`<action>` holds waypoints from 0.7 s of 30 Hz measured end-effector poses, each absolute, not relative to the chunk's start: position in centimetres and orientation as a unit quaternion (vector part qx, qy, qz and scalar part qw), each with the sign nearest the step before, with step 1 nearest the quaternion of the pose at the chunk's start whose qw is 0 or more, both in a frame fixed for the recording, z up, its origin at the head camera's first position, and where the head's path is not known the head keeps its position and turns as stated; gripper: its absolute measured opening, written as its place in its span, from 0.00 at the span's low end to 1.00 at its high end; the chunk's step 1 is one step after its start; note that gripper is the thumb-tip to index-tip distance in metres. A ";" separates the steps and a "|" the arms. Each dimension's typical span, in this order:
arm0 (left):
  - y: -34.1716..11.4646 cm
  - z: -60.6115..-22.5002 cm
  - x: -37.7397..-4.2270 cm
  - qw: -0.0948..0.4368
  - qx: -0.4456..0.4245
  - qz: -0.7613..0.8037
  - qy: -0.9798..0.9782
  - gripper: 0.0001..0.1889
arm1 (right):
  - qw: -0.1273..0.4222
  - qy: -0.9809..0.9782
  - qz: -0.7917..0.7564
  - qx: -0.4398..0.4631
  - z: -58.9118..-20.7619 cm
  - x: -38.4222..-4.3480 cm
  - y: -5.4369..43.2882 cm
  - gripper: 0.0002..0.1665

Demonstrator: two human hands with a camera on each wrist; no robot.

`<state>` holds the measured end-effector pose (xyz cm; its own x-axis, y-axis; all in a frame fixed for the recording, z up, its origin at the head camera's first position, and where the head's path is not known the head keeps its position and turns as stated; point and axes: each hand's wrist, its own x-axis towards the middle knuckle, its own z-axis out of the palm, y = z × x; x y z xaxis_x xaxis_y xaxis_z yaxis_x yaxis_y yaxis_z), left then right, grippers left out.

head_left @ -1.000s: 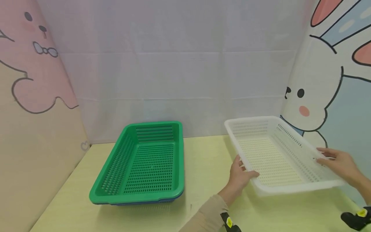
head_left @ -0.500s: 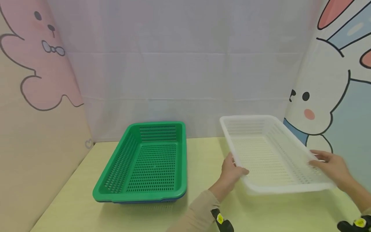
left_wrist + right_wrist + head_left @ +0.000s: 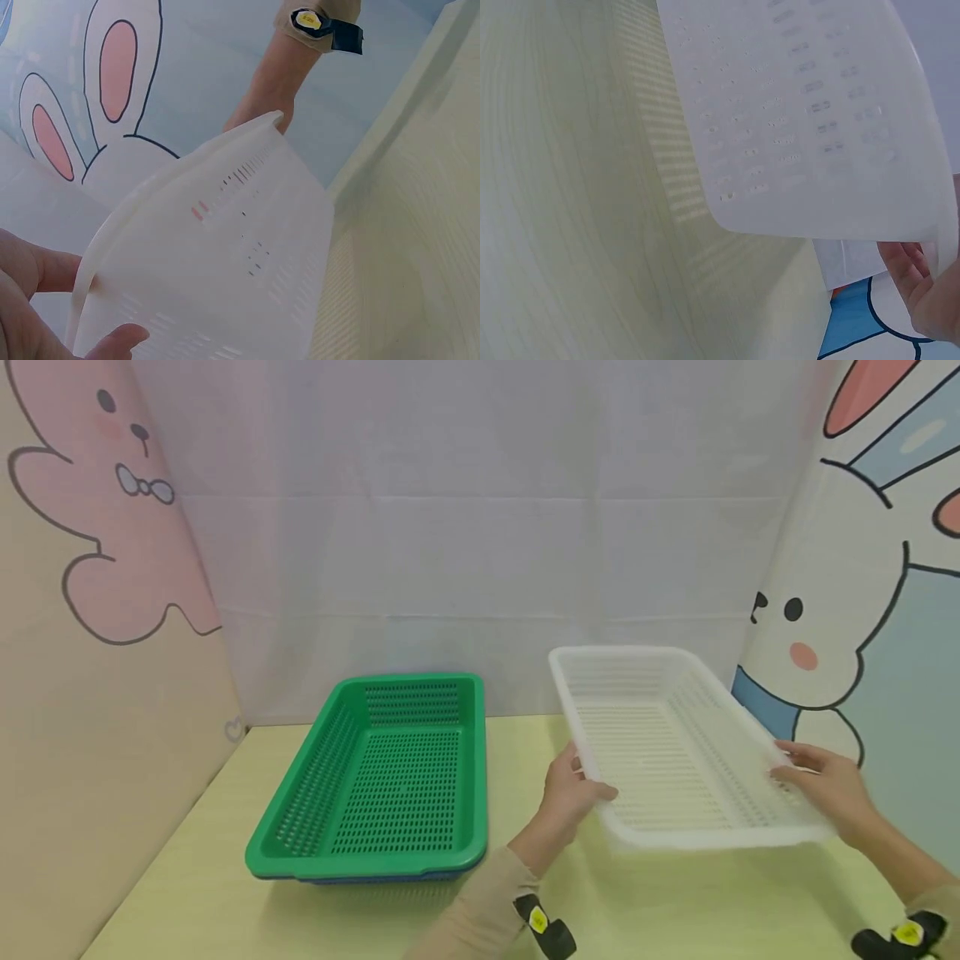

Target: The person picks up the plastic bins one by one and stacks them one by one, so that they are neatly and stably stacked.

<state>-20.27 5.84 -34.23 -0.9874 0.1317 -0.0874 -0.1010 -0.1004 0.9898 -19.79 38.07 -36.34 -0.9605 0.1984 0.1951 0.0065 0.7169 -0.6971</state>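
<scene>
Both hands grip a white slotted plastic basket [image 3: 675, 837] by its long side rims, on the right side of the head view. My left hand [image 3: 567, 789] pinches the left rim, thumb over the top and fingers beneath. On the opposite rim, my right hand [image 3: 828, 789] holds on in the same way. The wrist views show the basket raised over the table, its slotted shadow falling on the wood. A green slotted basket [image 3: 365, 867] stands to the left of my left hand, stacked on a blue one [image 3: 390, 878] that shows only as a thin edge.
The pale yellow table [image 3: 202, 860] runs back to a white cloth wall [image 3: 465, 560]. Side panels close in both ends, a pink cartoon animal [image 3: 112, 527] on the left and a cartoon rabbit [image 3: 832, 610] on the right.
The hands have carried the white basket to the left, closer to the green basket, and slightly up. The green and blue baskets stay put; the view has shifted a little.
</scene>
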 end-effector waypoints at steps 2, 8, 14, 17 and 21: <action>5.5 -34.3 -20.2 0.080 0.012 0.742 0.665 0.38 | 0.129 -0.918 0.370 -0.054 -36.2 -19.9 37.7 0.32; 4.4 -34.3 -20.3 0.085 0.017 0.737 0.670 0.38 | 0.101 -0.919 0.376 -0.057 -35.6 -20.0 36.5 0.34; 2.6 -33.4 -20.7 0.090 0.019 0.724 0.684 0.37 | 0.083 -0.917 0.386 -0.059 -34.5 -20.4 34.9 0.36; 1.7 -32.8 -20.9 0.084 0.021 0.711 0.698 0.33 | 0.083 -0.914 0.393 -0.052 -33.9 -20.7 34.1 0.35; 0.5 -31.9 -20.9 0.073 0.018 0.693 0.717 0.31 | 0.093 -0.914 0.393 -0.029 -33.0 -21.3 32.8 0.33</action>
<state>-20.94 0.51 -31.89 -0.9886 0.1276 -0.0797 -0.0755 0.0378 0.9964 -21.32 32.84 -32.96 -0.9811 0.1253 0.1478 -0.0210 0.6897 -0.7238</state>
